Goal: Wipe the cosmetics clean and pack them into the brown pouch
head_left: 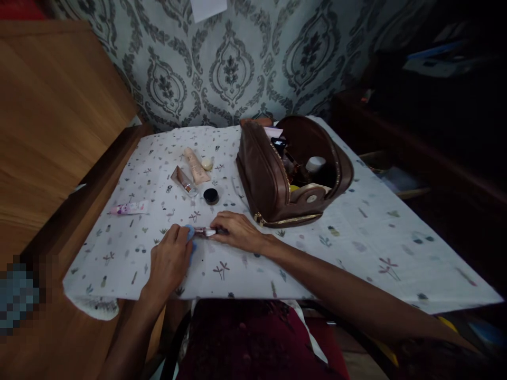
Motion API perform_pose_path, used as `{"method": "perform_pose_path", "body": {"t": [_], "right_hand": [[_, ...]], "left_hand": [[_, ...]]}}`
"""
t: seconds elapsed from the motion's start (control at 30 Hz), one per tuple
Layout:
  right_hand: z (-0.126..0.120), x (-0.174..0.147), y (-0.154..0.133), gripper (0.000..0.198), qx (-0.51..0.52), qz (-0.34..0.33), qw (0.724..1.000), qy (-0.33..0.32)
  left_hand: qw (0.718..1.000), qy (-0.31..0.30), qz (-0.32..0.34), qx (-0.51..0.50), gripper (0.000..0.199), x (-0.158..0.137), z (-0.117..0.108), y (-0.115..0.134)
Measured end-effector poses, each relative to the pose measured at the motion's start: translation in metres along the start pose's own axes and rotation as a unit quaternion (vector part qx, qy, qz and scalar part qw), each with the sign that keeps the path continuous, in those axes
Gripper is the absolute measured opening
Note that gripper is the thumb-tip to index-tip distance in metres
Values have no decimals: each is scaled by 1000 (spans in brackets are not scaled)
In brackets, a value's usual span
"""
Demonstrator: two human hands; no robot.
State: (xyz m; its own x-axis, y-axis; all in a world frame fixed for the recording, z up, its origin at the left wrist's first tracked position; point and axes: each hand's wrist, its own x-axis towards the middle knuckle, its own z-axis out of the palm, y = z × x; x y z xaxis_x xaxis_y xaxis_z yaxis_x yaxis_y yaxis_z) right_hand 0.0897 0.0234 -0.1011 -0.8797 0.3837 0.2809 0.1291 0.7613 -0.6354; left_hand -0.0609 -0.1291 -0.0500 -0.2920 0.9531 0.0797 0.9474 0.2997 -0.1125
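Note:
My left hand (170,258) is closed on a light blue cloth (190,232), pressed against one end of a small slim cosmetic tube (204,231). The tube lies level just above the table, partly clear with a white patch. My right hand (235,229) grips its dark other end, which the fingers mostly hide. Just beyond my hands sits a round black-lidded jar (210,196). Farther back are a beige squeeze tube (196,166), a brownish tube with a clear cap (184,180) and a small cream-coloured round item (206,164).
An unzipped brown cosmetic bag (263,174) with several items inside stands at the back right. Among them is a white-lidded jar (316,164). A pink and white tube (129,208) lies left on the patterned tablecloth (348,264). Wooden furniture (55,121) borders the left side.

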Motion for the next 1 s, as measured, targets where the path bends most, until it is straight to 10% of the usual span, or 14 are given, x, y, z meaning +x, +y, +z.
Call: {"method": "perform_pose_path", "body": {"t": [0.3, 0.43, 0.6, 1.0], "right_hand": [[0, 0, -4, 14, -5, 8, 1000, -4], [1, 0, -3, 14, -5, -4, 1000, -5], [1, -1, -2, 7, -24, -9, 1000, -11], [1, -2, -2, 18, 23, -22, 1000, -5]], "left_hand": [[999, 3, -32, 7, 22, -3, -9, -7], [997, 62, 29, -26, 20, -3, -11, 15], [997, -3, 82, -14, 15, 5, -14, 41], [999, -37, -29, 15, 18, -8, -10, 1]]}}
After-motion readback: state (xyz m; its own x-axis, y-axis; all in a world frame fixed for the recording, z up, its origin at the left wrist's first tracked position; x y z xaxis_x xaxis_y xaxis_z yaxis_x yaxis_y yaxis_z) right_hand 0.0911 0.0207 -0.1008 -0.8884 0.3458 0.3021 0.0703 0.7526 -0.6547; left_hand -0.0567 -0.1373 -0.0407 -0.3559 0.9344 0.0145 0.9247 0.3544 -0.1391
